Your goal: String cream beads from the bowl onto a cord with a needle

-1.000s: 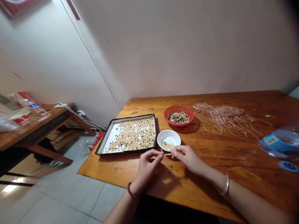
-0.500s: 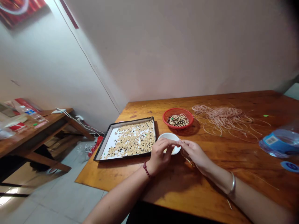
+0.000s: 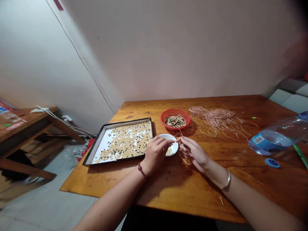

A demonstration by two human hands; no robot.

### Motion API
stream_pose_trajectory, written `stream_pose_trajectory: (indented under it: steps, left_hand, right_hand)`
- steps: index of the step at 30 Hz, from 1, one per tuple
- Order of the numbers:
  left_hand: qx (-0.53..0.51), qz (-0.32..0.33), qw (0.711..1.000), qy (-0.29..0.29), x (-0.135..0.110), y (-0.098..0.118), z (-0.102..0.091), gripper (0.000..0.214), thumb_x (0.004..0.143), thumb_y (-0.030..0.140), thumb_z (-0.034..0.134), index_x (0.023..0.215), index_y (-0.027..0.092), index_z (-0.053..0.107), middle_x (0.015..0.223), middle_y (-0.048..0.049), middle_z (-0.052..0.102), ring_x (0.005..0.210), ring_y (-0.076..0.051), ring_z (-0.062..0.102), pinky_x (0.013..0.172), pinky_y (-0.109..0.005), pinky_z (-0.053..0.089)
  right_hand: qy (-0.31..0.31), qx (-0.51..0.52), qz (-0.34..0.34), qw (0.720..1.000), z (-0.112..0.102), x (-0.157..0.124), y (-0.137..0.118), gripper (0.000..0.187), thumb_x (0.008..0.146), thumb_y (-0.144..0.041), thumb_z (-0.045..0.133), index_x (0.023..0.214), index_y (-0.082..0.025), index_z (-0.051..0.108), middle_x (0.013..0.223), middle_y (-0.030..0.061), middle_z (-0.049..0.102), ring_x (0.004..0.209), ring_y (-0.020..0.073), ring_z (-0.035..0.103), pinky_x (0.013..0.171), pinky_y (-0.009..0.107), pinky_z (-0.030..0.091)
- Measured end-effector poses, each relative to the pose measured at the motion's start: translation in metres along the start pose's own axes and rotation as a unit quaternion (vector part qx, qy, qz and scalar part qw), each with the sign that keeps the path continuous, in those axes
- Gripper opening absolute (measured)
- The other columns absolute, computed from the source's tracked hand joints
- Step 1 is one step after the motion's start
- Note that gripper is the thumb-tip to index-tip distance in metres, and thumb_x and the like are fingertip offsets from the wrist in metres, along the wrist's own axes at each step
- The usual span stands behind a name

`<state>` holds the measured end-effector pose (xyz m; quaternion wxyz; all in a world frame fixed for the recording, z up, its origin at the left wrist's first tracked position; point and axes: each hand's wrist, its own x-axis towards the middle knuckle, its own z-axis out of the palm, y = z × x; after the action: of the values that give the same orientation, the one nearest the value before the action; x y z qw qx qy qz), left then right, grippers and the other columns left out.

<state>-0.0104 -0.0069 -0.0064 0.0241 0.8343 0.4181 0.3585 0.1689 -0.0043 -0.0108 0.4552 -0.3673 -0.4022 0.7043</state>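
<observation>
Over a small white bowl (image 3: 175, 149) holding pale beads, my two hands meet at the fingertips. My right hand (image 3: 195, 154) is closed in a pinch on a thin beaded cord (image 3: 186, 161); its strung tan beads hang in a loop below the fingers, and a bare end sticks up. My left hand (image 3: 156, 151) has thumb and forefinger together at the cord near the right fingertips; what lies between them is too small to make out. To the left, a black-edged tray (image 3: 104, 138) carries many loose tan and dark beads.
Behind the bowl stands a red basket (image 3: 175, 128) with beaded strands. Right of it lies a tangled heap of pink cord (image 3: 216, 117). A plastic bottle (image 3: 267, 141) lies on its side near a blue cap (image 3: 272, 162). The wall borders the wooden table (image 3: 168, 195).
My view has shifted right, so the table's things sit further left and more of the bottle shows. The fingertips stay together, and the cord's beaded loop and upright end show more clearly.
</observation>
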Motion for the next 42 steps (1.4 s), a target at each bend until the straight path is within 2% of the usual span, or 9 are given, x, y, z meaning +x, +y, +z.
stream_pose_trajectory:
  steps: [5,10,15,17,21,26,33,42]
  left_hand:
    - [0.008,-0.020,0.999,-0.042,-0.003,0.001,0.003,0.025,0.096,0.022,0.037,0.096,0.019,0.062,0.084,-0.0056,0.067,0.067,-0.014,0.057,0.061,-0.025,0.041]
    - [0.037,-0.019,0.998,-0.047,-0.006,0.002,0.006,0.020,0.096,0.021,0.035,0.092,0.019,0.055,0.076,-0.0040,0.065,0.062,-0.014,0.058,0.057,-0.024,0.039]
    - [0.086,0.012,0.996,0.000,-0.006,0.003,0.009,0.016,0.096,0.022,0.036,0.087,0.018,0.049,0.067,-0.0016,0.060,0.054,-0.013,0.054,0.051,-0.024,0.034]
    - [0.106,0.045,0.993,-0.003,-0.006,0.003,0.009,0.016,0.095,0.022,0.039,0.082,0.018,0.047,0.064,-0.0009,0.059,0.054,-0.013,0.053,0.050,-0.024,0.033]
    - [0.136,0.081,0.987,-0.024,-0.006,0.003,0.011,0.015,0.094,0.021,0.042,0.082,0.018,0.049,0.069,-0.0014,0.061,0.060,-0.014,0.056,0.051,-0.025,0.034]
    - [0.138,0.084,0.987,-0.010,-0.007,0.004,0.012,0.012,0.094,0.022,0.044,0.088,0.017,0.054,0.072,-0.0012,0.064,0.064,-0.014,0.058,0.054,-0.025,0.038]
    - [0.151,0.096,0.984,-0.006,-0.006,0.003,0.007,0.015,0.093,0.019,0.045,0.084,0.017,0.056,0.074,-0.0019,0.063,0.066,-0.015,0.054,0.058,-0.026,0.040]
    - [0.176,0.105,0.979,0.003,-0.005,-0.001,0.004,0.011,0.092,0.024,0.052,0.093,0.022,0.062,0.078,-0.0006,0.063,0.069,-0.015,0.050,0.061,-0.027,0.039]
  right_hand:
    - [-0.028,0.073,0.041,0.996,-0.002,-0.001,-0.002,0.023,0.083,-0.039,0.059,0.095,-0.020,0.060,0.067,-0.0060,0.045,0.041,0.0037,0.014,0.038,0.020,0.012]
    - [-0.039,0.149,0.103,0.983,0.000,-0.002,-0.006,0.019,0.087,-0.035,0.056,0.094,-0.019,0.064,0.067,-0.0052,0.043,0.043,0.0045,0.010,0.036,0.018,0.015]
    - [-0.046,0.187,0.123,0.974,0.001,-0.002,-0.006,0.020,0.090,-0.030,0.052,0.101,-0.020,0.065,0.071,-0.0040,0.044,0.043,0.0037,0.014,0.034,0.015,0.017]
    - [-0.053,0.194,0.131,0.971,0.001,-0.002,-0.005,0.022,0.091,-0.029,0.052,0.105,-0.020,0.065,0.071,-0.0042,0.044,0.043,0.0030,0.014,0.033,0.013,0.018]
    - [-0.067,0.201,0.145,0.966,0.001,-0.005,-0.005,0.023,0.091,-0.030,0.052,0.107,-0.020,0.067,0.074,-0.0033,0.048,0.042,0.0019,0.017,0.033,0.012,0.020]
    - [-0.085,0.206,0.151,0.963,0.002,-0.007,-0.003,0.025,0.093,-0.028,0.049,0.108,-0.021,0.068,0.082,-0.0013,0.052,0.043,0.0017,0.019,0.034,0.011,0.021]
    - [-0.098,0.196,0.152,0.964,0.005,-0.008,-0.003,0.026,0.092,-0.028,0.050,0.110,-0.021,0.067,0.075,-0.0021,0.050,0.045,0.0027,0.021,0.034,0.011,0.020]
    - [-0.087,0.209,0.174,0.958,0.004,-0.010,-0.004,0.024,0.091,-0.028,0.052,0.109,-0.024,0.067,0.074,-0.0033,0.050,0.042,0.0024,0.019,0.035,0.011,0.021]
